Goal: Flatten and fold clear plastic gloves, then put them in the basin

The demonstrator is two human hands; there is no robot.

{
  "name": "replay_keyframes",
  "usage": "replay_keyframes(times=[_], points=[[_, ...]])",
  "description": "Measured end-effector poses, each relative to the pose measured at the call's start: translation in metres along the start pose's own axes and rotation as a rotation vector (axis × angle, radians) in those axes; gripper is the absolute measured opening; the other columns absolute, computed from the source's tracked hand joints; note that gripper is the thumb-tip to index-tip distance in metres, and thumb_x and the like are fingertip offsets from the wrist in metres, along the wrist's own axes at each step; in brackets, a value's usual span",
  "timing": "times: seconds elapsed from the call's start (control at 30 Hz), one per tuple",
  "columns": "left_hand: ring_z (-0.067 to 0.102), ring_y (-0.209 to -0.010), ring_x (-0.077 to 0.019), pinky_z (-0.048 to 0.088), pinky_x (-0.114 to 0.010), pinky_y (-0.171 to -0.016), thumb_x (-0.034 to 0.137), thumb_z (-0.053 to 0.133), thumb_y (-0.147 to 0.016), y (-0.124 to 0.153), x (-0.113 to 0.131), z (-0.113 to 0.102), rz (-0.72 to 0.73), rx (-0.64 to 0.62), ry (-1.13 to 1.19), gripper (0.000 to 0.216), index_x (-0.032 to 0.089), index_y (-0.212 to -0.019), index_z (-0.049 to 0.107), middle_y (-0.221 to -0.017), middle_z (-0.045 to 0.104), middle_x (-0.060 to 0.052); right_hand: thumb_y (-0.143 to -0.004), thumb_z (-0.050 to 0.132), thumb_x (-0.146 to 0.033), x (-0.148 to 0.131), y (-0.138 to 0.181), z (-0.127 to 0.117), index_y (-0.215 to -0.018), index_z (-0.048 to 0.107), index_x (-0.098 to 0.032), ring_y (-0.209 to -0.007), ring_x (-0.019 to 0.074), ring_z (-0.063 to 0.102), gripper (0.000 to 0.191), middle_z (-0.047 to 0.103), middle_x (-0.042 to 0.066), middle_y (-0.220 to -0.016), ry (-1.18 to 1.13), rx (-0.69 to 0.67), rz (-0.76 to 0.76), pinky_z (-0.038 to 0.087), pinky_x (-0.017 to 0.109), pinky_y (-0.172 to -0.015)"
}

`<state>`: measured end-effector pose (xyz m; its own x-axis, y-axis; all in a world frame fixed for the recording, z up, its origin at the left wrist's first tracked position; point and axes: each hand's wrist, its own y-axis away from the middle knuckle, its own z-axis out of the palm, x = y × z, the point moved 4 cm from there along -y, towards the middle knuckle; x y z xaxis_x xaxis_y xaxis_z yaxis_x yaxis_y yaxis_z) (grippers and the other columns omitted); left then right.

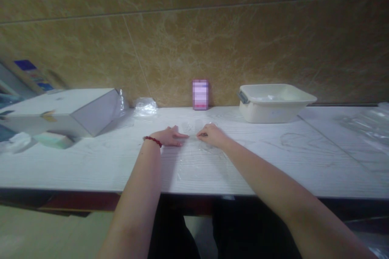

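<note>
A clear plastic bag (199, 168) lies flat on the white wood-grain table in front of me. It is so see-through that its outline is hard to follow. My left hand (170, 136), with a red bead bracelet at the wrist, rests near the bag's far end. Its fingers are stretched out, and the index fingertip points at the other hand. Close beside it, my right hand (212, 134) is closed in a pinch at the far edge of the bag. Part of what it pinches is hidden by the fingers.
A phone (200, 95) with a blurred screen leans against the tiled wall. To its right stands a cream plastic bin (273, 107). At left are a white box (60, 107), a pale green block (54, 139) and crumpled clear plastic (145, 107). More clear plastic (369, 123) lies far right.
</note>
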<state>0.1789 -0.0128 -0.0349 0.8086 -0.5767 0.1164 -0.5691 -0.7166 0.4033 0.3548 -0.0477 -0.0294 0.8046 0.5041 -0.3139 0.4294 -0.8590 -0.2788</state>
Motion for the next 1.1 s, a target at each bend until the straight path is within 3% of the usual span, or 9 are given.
replay_keyframes(times=[0.17,0.43,0.6,0.77,0.93,1.1], points=[[0.027,-0.116,-0.0253,0.021,-0.036,-0.093,0.055,0.039,-0.069,0.006,0.004,-0.008,-0.03,0.102,0.031,0.06,0.033,-0.124,0.027,-0.131,0.027,-0.003,-0.072,0.05,-0.031,0.0,0.0,0.002,-0.083,0.066,-0.021,-0.074,0.013,0.053,0.022,0.064,0.003,-0.076,-0.009,-0.006,-0.005,0.033,0.022,-0.071],[0.043,-0.103,-0.0151,0.028,-0.024,-0.089,0.031,0.032,-0.076,0.009,0.008,-0.016,-0.073,0.249,0.046,0.04,0.019,-0.111,0.046,-0.116,0.047,-0.003,-0.074,0.046,-0.034,0.0,0.001,0.007,-0.087,0.064,-0.024,-0.076,0.0142,0.049,0.024,0.059,0.005,-0.077,0.038,0.001,-0.011,0.032,0.025,-0.074],[0.045,-0.099,-0.0164,0.033,-0.024,-0.084,0.04,0.039,-0.071,0.009,0.005,-0.017,-0.054,0.274,0.078,0.044,0.019,-0.109,0.045,-0.112,0.05,-0.004,-0.073,0.047,-0.033,0.001,0.001,0.006,-0.085,0.065,-0.024,-0.076,0.0142,0.049,0.023,0.059,0.005,-0.077,0.021,0.02,-0.008,0.033,0.025,-0.074],[0.051,-0.089,-0.0182,0.038,-0.026,-0.076,0.038,0.038,-0.071,0.009,-0.005,-0.014,-0.209,0.26,0.111,0.042,0.015,-0.105,0.047,-0.105,0.053,-0.009,-0.075,0.045,-0.031,0.002,0.0,0.006,-0.081,0.065,-0.022,-0.075,0.0137,0.051,0.023,0.062,0.004,-0.076,0.04,0.012,-0.021,0.032,0.025,-0.075],[0.051,-0.088,-0.0155,0.038,-0.024,-0.076,0.033,0.039,-0.07,0.008,0.002,-0.014,-0.095,0.249,0.137,0.037,0.019,-0.103,0.05,-0.101,0.055,-0.004,-0.074,0.045,-0.029,0.001,-0.001,0.005,-0.079,0.065,-0.021,-0.078,0.0141,0.052,0.023,0.063,0.003,-0.076,0.031,0.016,-0.033,0.031,0.025,-0.076],[0.038,-0.107,-0.0212,0.026,-0.031,-0.091,0.052,0.041,-0.068,0.006,0.007,-0.008,0.061,0.133,0.088,0.048,0.031,-0.11,0.048,-0.117,0.043,0.0,-0.074,0.046,-0.029,0.002,-0.001,0.006,-0.081,0.065,-0.021,-0.078,0.0136,0.052,0.022,0.064,0.003,-0.078,0.02,0.006,-0.026,0.03,0.026,-0.078]])
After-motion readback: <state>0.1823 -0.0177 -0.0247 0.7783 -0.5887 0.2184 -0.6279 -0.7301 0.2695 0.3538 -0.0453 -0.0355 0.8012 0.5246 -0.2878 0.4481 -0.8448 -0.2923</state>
